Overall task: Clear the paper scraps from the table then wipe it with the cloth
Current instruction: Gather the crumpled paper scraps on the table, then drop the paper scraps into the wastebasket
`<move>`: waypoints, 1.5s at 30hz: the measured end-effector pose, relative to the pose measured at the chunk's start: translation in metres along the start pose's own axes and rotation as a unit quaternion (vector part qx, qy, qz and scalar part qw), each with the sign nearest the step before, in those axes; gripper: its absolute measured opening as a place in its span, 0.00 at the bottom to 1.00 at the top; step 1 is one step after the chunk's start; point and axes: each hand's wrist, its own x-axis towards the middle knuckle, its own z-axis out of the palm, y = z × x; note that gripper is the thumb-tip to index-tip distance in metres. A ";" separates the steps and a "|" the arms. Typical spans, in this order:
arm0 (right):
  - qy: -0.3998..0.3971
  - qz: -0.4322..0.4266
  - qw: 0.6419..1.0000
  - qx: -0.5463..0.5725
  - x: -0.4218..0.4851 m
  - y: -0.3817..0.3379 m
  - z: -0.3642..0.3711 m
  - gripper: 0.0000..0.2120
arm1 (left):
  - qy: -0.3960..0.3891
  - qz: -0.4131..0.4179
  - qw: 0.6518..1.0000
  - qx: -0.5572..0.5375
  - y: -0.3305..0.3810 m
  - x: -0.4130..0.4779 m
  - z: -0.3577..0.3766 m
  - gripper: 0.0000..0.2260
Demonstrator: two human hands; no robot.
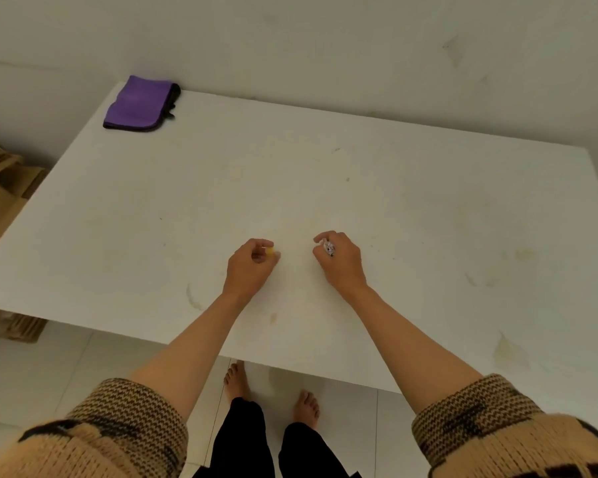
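Note:
Over the middle of the white table, my left hand is curled around a small yellow paper scrap pinched at the fingertips. Beside it, my right hand is closed on a crumpled white paper scrap with dark print. A folded purple cloth with a dark edge lies at the table's far left corner, well away from both hands. Yellowish stains mark the tabletop.
A white wall runs behind the table. Brown cardboard boxes stand on the floor to the left of the table. My bare feet stand on pale floor tiles at the table's near edge.

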 end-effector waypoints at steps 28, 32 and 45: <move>0.153 0.238 0.883 0.374 -0.011 -0.030 -0.085 0.16 | -0.123 0.003 0.983 -0.136 0.090 -0.020 0.085 0.08; 0.198 0.224 0.878 0.375 -0.016 -0.022 -0.118 0.17 | -0.108 0.004 0.985 -0.135 0.112 -0.024 0.117 0.11; 0.244 0.244 0.850 0.398 -0.036 0.056 -0.237 0.16 | -0.130 0.001 0.983 -0.133 0.173 -0.077 0.249 0.11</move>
